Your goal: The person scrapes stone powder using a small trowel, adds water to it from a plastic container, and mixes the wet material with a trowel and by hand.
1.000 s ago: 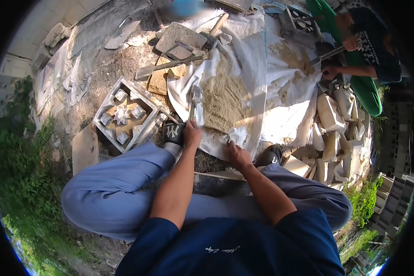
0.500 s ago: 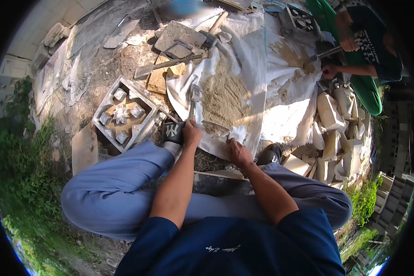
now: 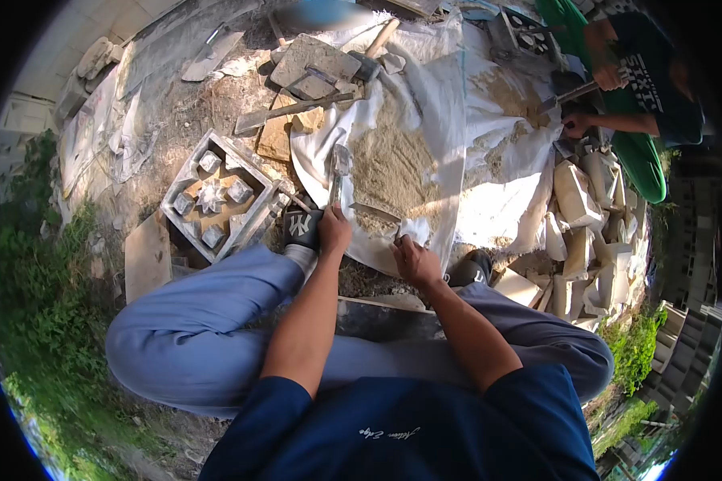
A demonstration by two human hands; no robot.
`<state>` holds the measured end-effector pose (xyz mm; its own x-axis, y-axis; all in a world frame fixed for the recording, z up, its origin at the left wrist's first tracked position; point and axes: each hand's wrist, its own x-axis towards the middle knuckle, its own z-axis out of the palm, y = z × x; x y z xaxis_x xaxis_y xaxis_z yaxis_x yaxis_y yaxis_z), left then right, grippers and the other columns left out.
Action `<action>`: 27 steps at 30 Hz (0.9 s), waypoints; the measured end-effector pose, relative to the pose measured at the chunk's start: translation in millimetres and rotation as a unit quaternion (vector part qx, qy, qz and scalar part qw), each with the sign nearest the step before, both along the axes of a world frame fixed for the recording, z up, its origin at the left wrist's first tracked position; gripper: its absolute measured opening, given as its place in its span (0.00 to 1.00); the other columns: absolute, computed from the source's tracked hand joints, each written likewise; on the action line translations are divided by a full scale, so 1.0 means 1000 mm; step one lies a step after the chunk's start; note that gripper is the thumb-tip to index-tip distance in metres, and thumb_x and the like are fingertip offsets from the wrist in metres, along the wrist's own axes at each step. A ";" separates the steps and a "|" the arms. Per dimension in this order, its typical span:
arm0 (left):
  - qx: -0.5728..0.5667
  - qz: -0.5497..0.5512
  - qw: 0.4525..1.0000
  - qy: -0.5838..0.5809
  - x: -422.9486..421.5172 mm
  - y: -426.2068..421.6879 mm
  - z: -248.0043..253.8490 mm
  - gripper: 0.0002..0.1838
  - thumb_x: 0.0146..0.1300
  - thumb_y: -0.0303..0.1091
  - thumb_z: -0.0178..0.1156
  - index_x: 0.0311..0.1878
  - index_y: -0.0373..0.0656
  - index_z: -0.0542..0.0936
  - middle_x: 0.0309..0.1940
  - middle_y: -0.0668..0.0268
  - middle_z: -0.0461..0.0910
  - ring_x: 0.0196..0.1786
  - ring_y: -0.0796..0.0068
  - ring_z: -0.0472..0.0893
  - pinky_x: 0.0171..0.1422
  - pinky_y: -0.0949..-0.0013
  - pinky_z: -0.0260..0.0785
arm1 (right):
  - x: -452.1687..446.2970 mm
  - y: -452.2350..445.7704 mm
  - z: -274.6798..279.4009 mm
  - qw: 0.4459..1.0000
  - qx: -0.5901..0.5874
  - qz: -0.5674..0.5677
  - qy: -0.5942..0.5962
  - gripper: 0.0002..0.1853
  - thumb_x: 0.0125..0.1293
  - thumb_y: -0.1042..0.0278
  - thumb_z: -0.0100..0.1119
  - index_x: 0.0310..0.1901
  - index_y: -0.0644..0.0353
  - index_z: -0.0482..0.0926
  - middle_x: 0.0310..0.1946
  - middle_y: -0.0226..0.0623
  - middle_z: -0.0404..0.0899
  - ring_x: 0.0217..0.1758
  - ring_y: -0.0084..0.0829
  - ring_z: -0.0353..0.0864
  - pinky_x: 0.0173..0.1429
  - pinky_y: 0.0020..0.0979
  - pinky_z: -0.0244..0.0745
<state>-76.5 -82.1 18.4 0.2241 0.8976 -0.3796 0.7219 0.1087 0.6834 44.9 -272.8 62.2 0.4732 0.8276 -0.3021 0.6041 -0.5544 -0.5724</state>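
My left hand is closed around the lower end of a long grey tool with a blocky far end; its exact kind is unclear. My right hand is closed on a tool with a thin, slightly curved metal blade, its handle mostly covered by my fingers. The blade points left, over the near edge of a pile of sandy powder on a white sheet. A bright white patch of the sheet lies just beyond my right knuckles.
Left of my shoe stands a square mould frame with star and block shapes inside. Stone slabs and a mallet lie ahead. At right, a co-worker's hand holds a shovel-like tool above stacked pale blocks.
My right hand has shifted slightly forward and left, and its blade has moved a little away from me. My left hand and its tool have stayed nearly still.
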 end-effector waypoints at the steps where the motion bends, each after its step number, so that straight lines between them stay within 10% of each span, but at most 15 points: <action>1: 0.000 -0.002 1.000 -0.003 0.001 0.001 -0.002 0.27 0.79 0.49 0.41 0.51 0.32 0.79 0.45 0.35 0.82 0.52 0.31 0.79 0.57 0.40 0.70 | -0.003 -0.002 0.001 0.999 -0.019 0.034 -0.009 0.15 0.75 0.50 0.51 0.48 0.54 0.70 0.37 0.54 0.85 0.36 0.61 0.84 0.40 0.58 0.77; 19: 0.019 0.002 1.000 -0.012 0.000 0.003 -0.011 0.24 0.79 0.45 0.39 0.47 0.33 0.79 0.42 0.38 0.83 0.51 0.32 0.79 0.54 0.42 0.71 | 0.013 0.014 0.028 0.994 -0.095 0.027 -0.041 0.18 0.76 0.48 0.49 0.46 0.55 0.73 0.27 0.60 0.83 0.33 0.62 0.84 0.37 0.59 0.77; 27: -0.059 0.055 0.997 -0.006 0.009 0.013 -0.018 0.26 0.78 0.50 0.44 0.49 0.35 0.81 0.42 0.43 0.85 0.48 0.37 0.82 0.53 0.46 0.73 | 0.046 0.027 0.030 0.986 -0.065 -0.151 0.003 0.21 0.77 0.46 0.46 0.48 0.57 0.75 0.34 0.65 0.82 0.41 0.69 0.80 0.45 0.63 0.73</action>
